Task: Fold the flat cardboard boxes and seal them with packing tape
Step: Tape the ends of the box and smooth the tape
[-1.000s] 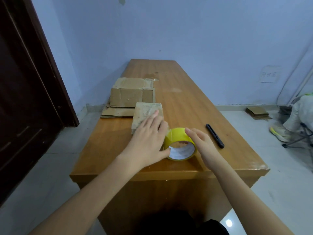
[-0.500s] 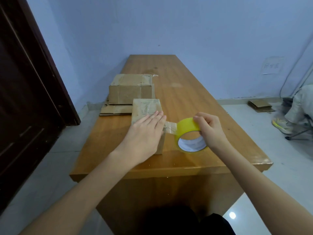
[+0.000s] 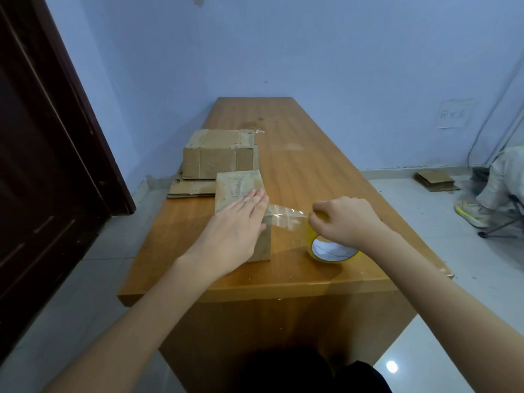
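A small folded cardboard box point(image 3: 238, 186) stands near the front of the wooden table point(image 3: 297, 171). My left hand point(image 3: 236, 234) lies flat on its top with straight fingers, pressing the end of a clear tape strip point(image 3: 286, 218) onto the box's right edge. The strip stretches right to a yellow tape roll point(image 3: 331, 252), which my right hand point(image 3: 344, 221) grips from above. The roll is down by the table surface; whether it touches the table I cannot tell.
Behind the small box sits a larger taped box point(image 3: 218, 154) on flat cardboard sheets point(image 3: 190, 188). A dark door point(image 3: 48, 154) is at the left. On the floor at right lie cardboard pieces point(image 3: 435, 180) and a person's shoe point(image 3: 472, 212).
My right hand has pulled the roll further right and down, drawing out a longer strip of tape. My left hand stays pressed on the box top.
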